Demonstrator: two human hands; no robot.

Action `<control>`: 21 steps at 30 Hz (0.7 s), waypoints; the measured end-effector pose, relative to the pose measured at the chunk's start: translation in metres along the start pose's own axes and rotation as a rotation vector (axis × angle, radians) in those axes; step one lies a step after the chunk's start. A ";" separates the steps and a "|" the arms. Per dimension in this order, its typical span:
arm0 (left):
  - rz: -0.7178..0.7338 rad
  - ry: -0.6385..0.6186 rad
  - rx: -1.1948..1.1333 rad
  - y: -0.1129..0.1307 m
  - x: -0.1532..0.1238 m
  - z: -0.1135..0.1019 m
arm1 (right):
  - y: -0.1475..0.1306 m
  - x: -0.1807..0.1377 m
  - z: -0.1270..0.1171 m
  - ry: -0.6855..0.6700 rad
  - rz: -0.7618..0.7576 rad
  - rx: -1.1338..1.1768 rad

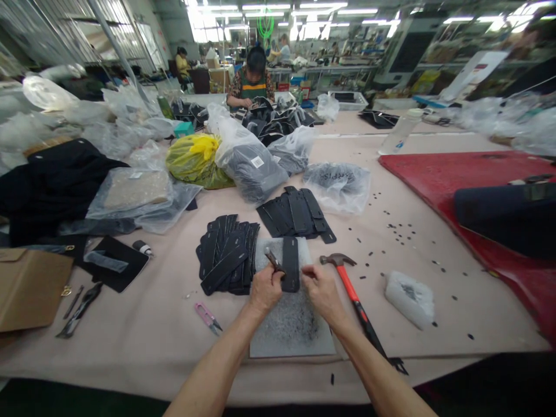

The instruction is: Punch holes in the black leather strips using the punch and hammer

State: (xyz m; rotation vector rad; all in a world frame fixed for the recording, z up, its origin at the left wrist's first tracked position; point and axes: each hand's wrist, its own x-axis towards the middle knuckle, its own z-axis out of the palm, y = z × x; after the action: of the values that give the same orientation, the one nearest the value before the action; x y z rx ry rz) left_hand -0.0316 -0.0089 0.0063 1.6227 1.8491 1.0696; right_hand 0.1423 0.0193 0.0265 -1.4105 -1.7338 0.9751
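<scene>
On the board (282, 339), a black strip (291, 255) lies beside the right hand (320, 289).

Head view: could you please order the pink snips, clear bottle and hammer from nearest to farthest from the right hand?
1. Hammer, just right of the right hand.
2. Pink snips, off to the left.
3. Clear bottle, far ahead, toward the right.

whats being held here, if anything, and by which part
The left hand grips a metal punch by the part nearer the person. Whether the right hand pinches anything cannot be told.
</scene>
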 end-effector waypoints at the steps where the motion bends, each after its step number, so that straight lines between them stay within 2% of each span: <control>1: -0.002 0.003 -0.013 0.000 0.000 0.000 | 0.001 -0.006 -0.001 0.000 -0.024 -0.039; 7: -0.029 -0.024 -0.185 0.009 0.001 -0.008 | 0.006 -0.036 0.009 0.009 -0.175 -0.379; 13: -0.013 -0.061 -0.253 0.020 -0.006 -0.004 | 0.002 -0.034 0.009 0.030 -0.161 -0.392; 16: 0.021 -0.118 -0.249 0.021 -0.007 0.000 | -0.001 -0.032 0.006 0.037 -0.150 -0.386; 21: 0.034 -0.138 -0.195 0.020 -0.005 0.003 | 0.000 -0.031 0.005 0.053 -0.137 -0.372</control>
State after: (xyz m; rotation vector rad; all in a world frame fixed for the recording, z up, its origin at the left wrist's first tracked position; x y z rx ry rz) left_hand -0.0166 -0.0131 0.0194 1.5768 1.5824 1.0864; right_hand 0.1432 -0.0118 0.0228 -1.5024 -2.0141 0.5553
